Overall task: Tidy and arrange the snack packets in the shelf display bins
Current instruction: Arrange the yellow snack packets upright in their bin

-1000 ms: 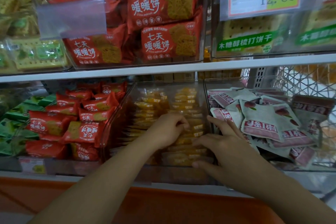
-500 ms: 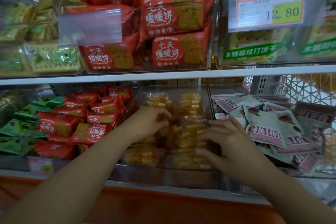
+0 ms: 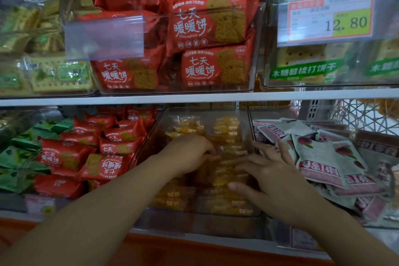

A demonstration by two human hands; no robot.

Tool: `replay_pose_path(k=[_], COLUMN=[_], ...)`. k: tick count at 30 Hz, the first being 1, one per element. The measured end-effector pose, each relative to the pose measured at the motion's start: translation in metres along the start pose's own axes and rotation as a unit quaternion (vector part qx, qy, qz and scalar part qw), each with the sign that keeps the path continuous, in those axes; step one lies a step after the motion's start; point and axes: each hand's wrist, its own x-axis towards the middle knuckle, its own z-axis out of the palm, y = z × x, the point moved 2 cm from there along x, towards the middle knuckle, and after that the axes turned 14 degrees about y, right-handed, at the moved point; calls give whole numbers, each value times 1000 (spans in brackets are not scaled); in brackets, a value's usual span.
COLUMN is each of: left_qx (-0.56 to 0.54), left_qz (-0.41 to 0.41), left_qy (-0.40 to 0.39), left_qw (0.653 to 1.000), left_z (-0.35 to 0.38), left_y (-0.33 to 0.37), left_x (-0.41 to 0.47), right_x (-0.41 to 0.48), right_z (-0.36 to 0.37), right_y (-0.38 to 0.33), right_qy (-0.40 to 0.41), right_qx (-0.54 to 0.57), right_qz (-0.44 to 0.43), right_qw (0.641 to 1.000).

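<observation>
On lower shelf, middle clear bin [image 3: 194, 224]: yellow snack packets [image 3: 226, 129], two rows. Right hand [image 3: 274, 177]: fingers spread flat on packets, gripping nothing. Left hand [image 3: 190, 153]: fingers curled down among packets; grip cannot be told. Adjoining: red packets [image 3: 112, 147] left, pale pouches [image 3: 319, 157] right.

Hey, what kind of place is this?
Probably a shop's snack aisle: a price tag reading 12.80, clear display bins on white shelves, and many identical red biscuit packets stocked in them.
</observation>
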Motion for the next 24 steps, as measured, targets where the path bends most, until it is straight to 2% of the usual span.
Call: replay_pose_path(k=[6,11,16,24], left_qx=[-71,-113,-228,-113], left_qz=[-39,-54,-105,31], left_qy=[98,140,191,66], left_qw=[992,982,949,991], left_z=[-6,-7,-11,14], left_y=[3,11,14,34], left_x=[3,2,0,3], right_x=[3,4,4,0], right_z=[-1,-1,-1,4], right_y=[-4,-5,-4,-2], right_qy=[-34,-38,-26,17], right_qx=[-20,-11,11,46], right_qz=[-5,-4,1,-9], right_qw=[999,999,1000,999])
